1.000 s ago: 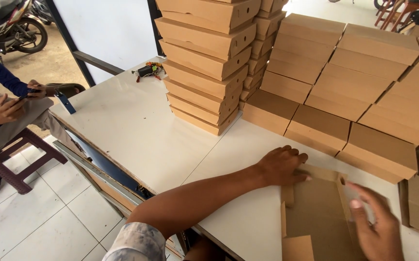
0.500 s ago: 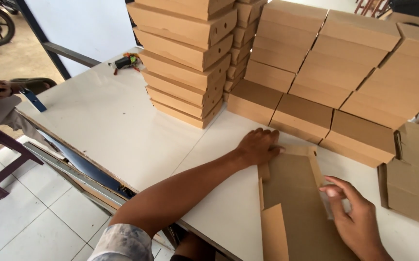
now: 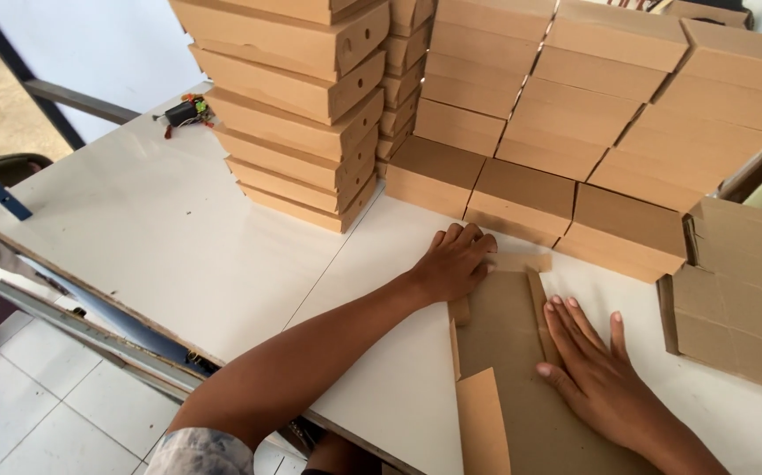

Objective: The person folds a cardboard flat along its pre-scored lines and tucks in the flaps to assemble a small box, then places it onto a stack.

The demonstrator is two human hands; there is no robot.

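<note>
We see a broad white worktop [image 3: 161, 237], smooth and matte, filling the left and centre of the frame. Across the top right, rows of folded brown cardboard boxes [image 3: 592, 114] lean in overlapping ranks, and a tall stack of cardboard boxes [image 3: 297, 97] with round notches stands at upper centre. At the right edge lies a pile of flat creased cardboard sheets [image 3: 742, 290]. In the lower centre, a flat cardboard box blank [image 3: 509, 352], dull brown with raised side flaps, lies on the worktop. Our left hand [image 3: 456, 264] rests at its top left corner, fingers spread open and pressing down, its grip closed on nothing. Our right hand [image 3: 597, 369] lies palm down on the blank's right side, fingers extended flat along a flap. At upper left sits a small black gadget with coloured wires [image 3: 183, 113].
</note>
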